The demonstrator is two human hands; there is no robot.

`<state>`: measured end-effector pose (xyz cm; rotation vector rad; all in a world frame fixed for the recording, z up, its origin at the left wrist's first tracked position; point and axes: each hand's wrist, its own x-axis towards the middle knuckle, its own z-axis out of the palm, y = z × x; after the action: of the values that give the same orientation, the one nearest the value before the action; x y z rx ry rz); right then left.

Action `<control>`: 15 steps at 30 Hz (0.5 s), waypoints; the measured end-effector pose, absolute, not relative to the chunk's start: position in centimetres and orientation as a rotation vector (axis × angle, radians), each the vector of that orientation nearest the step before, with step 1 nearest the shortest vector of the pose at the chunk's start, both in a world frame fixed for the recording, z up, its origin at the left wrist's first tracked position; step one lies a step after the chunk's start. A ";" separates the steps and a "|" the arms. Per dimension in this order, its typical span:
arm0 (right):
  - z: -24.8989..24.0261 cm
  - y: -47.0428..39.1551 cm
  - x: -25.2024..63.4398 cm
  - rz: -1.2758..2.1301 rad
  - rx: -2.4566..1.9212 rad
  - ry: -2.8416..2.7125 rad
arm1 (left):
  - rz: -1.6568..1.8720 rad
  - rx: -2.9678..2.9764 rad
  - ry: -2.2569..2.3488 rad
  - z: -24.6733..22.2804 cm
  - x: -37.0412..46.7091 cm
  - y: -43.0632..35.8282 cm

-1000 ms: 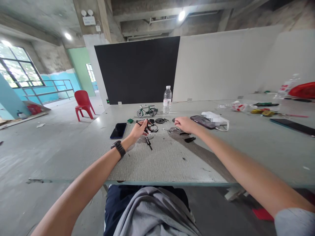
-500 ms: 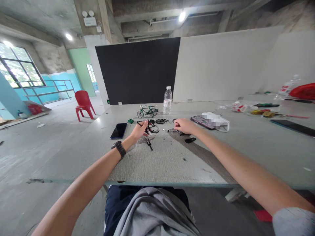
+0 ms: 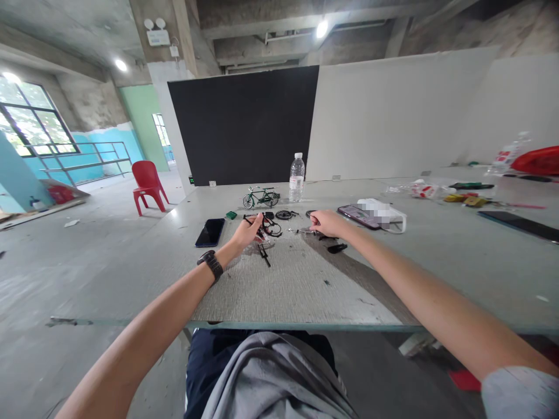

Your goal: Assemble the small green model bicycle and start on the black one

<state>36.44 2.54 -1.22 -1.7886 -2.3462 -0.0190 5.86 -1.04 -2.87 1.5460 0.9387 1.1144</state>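
My left hand (image 3: pixel 247 231) is closed on a black model bicycle frame (image 3: pixel 271 227), its thumb lying along the near side. My right hand (image 3: pixel 324 224) is pinched over several small silvery parts (image 3: pixel 302 231); what its fingertips hold, if anything, is hidden. A black fork-shaped part (image 3: pixel 264 256) lies just below my left hand. Between the hands, farther back, is a small black spoked wheel (image 3: pixel 284 215). Near my right wrist rests a flat black piece (image 3: pixel 337 248). A finished-looking green model bicycle (image 3: pixel 261 198) stands upright behind my left hand.
A dark phone (image 3: pixel 210 233) lies left of my hand, beside a small green piece (image 3: pixel 231 215). A water bottle (image 3: pixel 297 177) stands at the back. Right of my hand are another phone (image 3: pixel 358 216) and a white strapped item (image 3: pixel 397 220). A red chair (image 3: pixel 149 185) stands beyond the table.
Both hands keep nearly the same place and pose. The whole view has shifted very slightly.
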 end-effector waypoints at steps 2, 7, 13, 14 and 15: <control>-1.1 2.5 36.4 -0.028 -1.818 -2.343 | 1.115 1.553 0.929 -2.9 5.8 -1.0; -1.0 2.3 36.5 -0.040 -1.851 -2.349 | 1.116 1.562 0.919 -2.9 5.8 -1.0; -0.9 2.1 36.3 -0.100 -1.767 -2.310 | 1.120 1.563 0.908 -2.9 5.8 -1.0; -0.8 2.0 36.1 -0.102 -1.728 -2.280 | 1.120 1.566 0.907 -2.9 5.9 -1.1; -0.7 1.8 35.9 -0.092 -1.681 -2.247 | 1.122 1.568 0.906 -2.9 5.9 -1.1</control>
<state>35.87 1.79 -0.67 -1.6810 -2.2474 -0.0924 5.88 -1.09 -2.89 1.5680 0.9057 1.1216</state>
